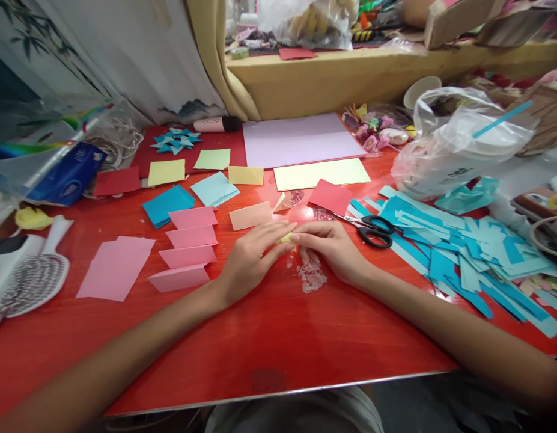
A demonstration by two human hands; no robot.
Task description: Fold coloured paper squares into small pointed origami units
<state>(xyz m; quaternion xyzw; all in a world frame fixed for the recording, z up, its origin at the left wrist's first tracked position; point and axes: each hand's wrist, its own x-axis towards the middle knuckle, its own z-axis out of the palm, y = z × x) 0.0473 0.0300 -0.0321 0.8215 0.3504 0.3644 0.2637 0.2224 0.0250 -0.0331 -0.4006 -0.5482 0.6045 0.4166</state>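
My left hand [251,258] and my right hand [330,246] meet at the middle of the red table [260,349], fingers pressed together on a small folded yellow paper piece [287,239]. Most of that piece is hidden under my fingertips. Just beyond my hands lie a peach paper rectangle [250,215] and a small folded peach shape [282,202]. Black-handled scissors [372,230] rest right of my right hand. Folded pink papers [190,246] are stacked in a column left of my left hand.
Blue paper strips and scraps [462,252] cover the right side. Coloured squares, a lilac sheet [300,139] and a yellow sheet [321,173] lie further back. A plastic bag [458,141] sits right, a blue paper star [175,140] far left, a hairbrush [30,279] at the left edge.
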